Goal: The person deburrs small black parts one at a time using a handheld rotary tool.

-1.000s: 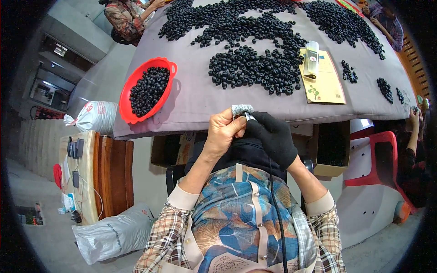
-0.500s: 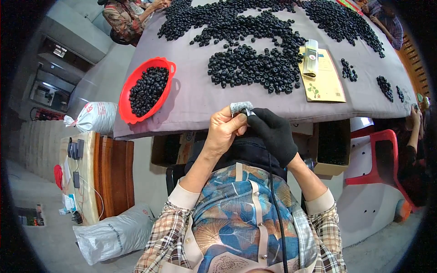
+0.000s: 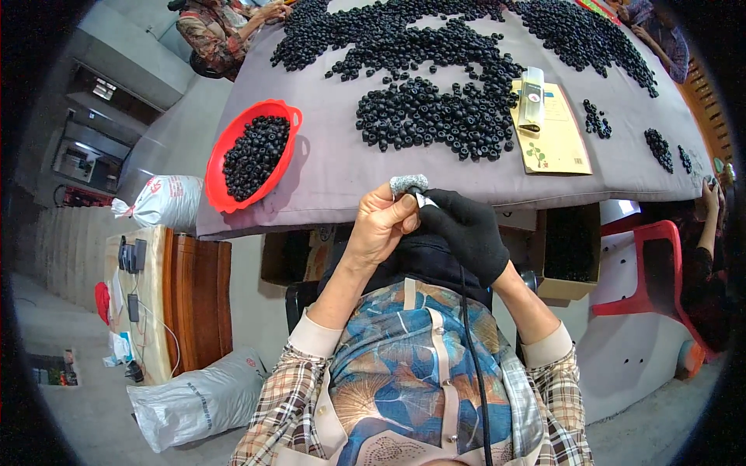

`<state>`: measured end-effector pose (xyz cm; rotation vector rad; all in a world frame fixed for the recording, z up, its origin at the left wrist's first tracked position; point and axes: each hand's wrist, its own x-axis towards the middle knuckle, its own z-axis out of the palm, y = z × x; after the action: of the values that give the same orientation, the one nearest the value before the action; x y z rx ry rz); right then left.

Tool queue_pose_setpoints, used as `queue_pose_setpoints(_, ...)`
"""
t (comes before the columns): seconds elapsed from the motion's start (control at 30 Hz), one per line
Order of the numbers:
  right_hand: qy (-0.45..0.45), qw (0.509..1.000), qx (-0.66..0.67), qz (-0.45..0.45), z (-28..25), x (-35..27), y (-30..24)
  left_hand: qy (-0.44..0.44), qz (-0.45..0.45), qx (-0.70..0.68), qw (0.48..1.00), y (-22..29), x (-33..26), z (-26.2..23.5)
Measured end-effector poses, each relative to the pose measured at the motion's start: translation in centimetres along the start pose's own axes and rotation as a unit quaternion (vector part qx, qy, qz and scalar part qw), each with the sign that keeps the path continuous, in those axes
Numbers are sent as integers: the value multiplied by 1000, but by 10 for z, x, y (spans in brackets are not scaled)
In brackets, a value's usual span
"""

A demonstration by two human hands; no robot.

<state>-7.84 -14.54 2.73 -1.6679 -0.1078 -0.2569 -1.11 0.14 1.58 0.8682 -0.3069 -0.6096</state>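
My bare left hand (image 3: 381,225) is closed in a pinch, with a grey speckled cover (image 3: 409,184) on its index finger. A small black piece (image 3: 416,191) shows between its fingertips, mostly hidden. Against it presses my right hand (image 3: 468,233), in a black glove, its fingers closed on a small silvery-white piece (image 3: 426,200) whose kind is hidden. Both hands meet just off the table's near edge. On the table beyond them lie many small black ring-shaped parts (image 3: 435,116). To the left, a red plastic basket (image 3: 215,182) holds more of these parts.
A yellow booklet (image 3: 563,140) with a clear-and-white case (image 3: 531,101) on it lies on the grey cloth-covered table (image 3: 334,167). A wooden cabinet (image 3: 198,295) and white sacks (image 3: 202,396) stand at left. Cardboard boxes (image 3: 571,289) sit under the table; a red chair (image 3: 641,303) is at right. Other people work around it.
My joined hands have shifted very slightly; the right fingertips are turned a little, and the silvery-white piece shows at a different angle. The things on the table have not moved.
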Motion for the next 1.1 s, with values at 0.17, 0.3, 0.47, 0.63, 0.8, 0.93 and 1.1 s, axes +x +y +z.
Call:
queue_pose_setpoints(0.17, 2, 1000, -5, 6, 0, 0, 1, -20, -10, 0, 1000, 0, 0, -3)
queue_pose_setpoints(0.3, 0, 999, 4, 34, 2, 0, -3, 1, 3, 27, 1000, 0, -2, -1)
queue_pose_setpoints(0.47, 6, 997, -7, 75, 2, -1, 1, 35, 10, 143, 989, 11, -6, -6)
queue_pose_setpoints(0.63, 33, 996, -63, 56, 0, 2, 7, 223, 184, 326, 900, 74, -7, -59)
queue_pose_setpoints(0.8, -2, 995, -100, -2, 0, 3, 10, 344, 242, 453, 786, 162, -3, -106)
queue_pose_setpoints(0.93, -24, 994, -111, -6, -3, 5, 15, 350, 226, 562, 715, 151, 9, -121)
queue_pose_setpoints(1.1, 9, 996, -90, 9, -2, 1, 32, 173, 267, 633, 706, 67, 40, -75)
